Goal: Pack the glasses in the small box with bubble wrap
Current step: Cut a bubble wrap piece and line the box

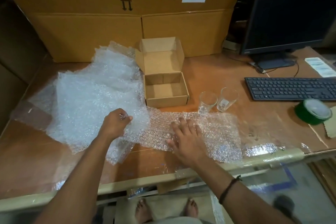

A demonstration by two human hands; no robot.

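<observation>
Before the box [166, 100], the right hand [187, 138] is pressing a wrap sheet [220, 132] flat, fingers spread; the left hand [117, 123] is pinching the pile [91, 100] left of the box. Both glasses [208, 102] are standing right of it, unwrapped. Next move, likely: laying one on the sheet.

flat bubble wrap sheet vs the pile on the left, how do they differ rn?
1. The sheet lies spread flat; the pile is heaped in many layers.
2. The sheet is see-through to the table; the pile looks whitish.
3. The right hand presses flat on the sheet; the left hand pinches the pile.
Both are bubble wrap.
</observation>
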